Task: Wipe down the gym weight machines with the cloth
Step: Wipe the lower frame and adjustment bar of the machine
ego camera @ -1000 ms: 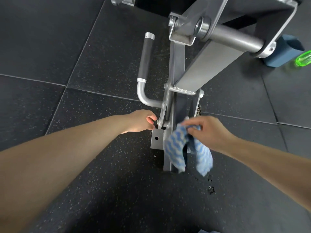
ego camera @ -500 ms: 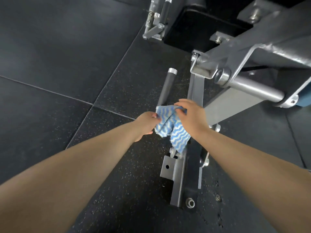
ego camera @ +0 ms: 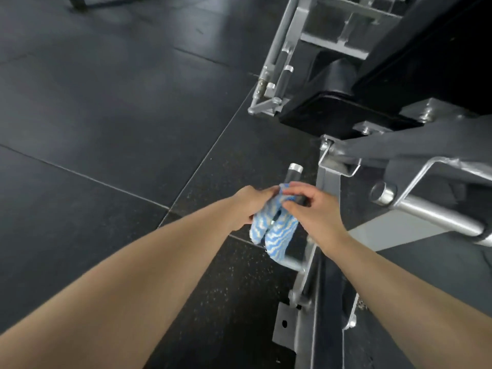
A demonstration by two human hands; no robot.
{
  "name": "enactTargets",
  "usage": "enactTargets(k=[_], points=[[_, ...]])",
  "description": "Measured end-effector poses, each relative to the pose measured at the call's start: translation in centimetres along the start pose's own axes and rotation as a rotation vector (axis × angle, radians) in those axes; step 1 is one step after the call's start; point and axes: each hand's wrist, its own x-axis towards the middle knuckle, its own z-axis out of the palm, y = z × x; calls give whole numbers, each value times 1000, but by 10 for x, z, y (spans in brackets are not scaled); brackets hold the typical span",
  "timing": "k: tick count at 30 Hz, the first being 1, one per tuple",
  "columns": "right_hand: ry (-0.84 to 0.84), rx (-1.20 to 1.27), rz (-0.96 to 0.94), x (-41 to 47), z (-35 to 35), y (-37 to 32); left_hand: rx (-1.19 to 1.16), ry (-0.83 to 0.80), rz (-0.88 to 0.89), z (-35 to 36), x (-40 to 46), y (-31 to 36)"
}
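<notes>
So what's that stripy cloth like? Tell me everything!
The cloth is soft-looking fabric with wavy blue and white stripes. It is bunched up and draped over the machine's black handle, with two folds hanging down below. The left hand grips it from one side and the right hand pinches it from the other.

Two hands, left [ego camera: 253, 203] and right [ego camera: 316, 209]; one striped cloth [ego camera: 274, 230]; one weight machine [ego camera: 399, 161]; one handle [ego camera: 292, 174].
</notes>
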Motion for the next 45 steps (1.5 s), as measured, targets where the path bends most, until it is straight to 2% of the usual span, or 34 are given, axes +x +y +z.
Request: enactTargets(k=[2,5,7,9,12,14,15,16,19,21,23,25,27,29,31,32,34,36,39,41,43,45], points=[[7,31,54,4,1,-2,-126,-31,81,-6,7,-3],[107,292,342,10,-2,2,-127,-108,229,-17,17,5],[185,486,524,14,-6,5,-98,-221,292,-18,14,17],[205,573,613,19,-10,1,-74,-357,315,-16,14,27],[-11,671,670,19,-11,-7,-49,-441,331,-15,18,33],[-130,574,699,21,-11,-5,23,-410,370,-16,27,33],[-117,452,713,23,-11,-2,94,-371,415,-17,33,31],[-47,289,719,26,-11,1,175,-326,469,-19,39,29],[348,-119,668,39,-11,16,271,-217,588,-27,57,26],[539,-103,593,55,-6,18,317,-132,636,-29,70,30],[595,-55,488,75,0,13,398,-21,705,-26,85,35],[527,-19,427,94,6,12,530,25,679,-17,98,36],[501,-36,453,104,15,14,605,57,566,0,102,28],[564,-69,483,98,29,21,521,-39,453,21,96,18],[549,-67,528,79,45,27,375,-163,320,40,90,16],[517,-21,558,69,50,28,308,-168,276,47,91,17],[449,127,613,55,55,26,326,-109,231,57,102,29],[392,205,641,52,55,25,222,-84,222,61,118,38],[356,251,676,59,53,26,-83,-213,164,62,138,48],[351,251,688,61,53,27,-36,-201,207,65,144,50],[354,237,674,59,55,28,86,-90,271,70,144,48],[344,220,647,55,58,32,105,9,306,75,141,45]])
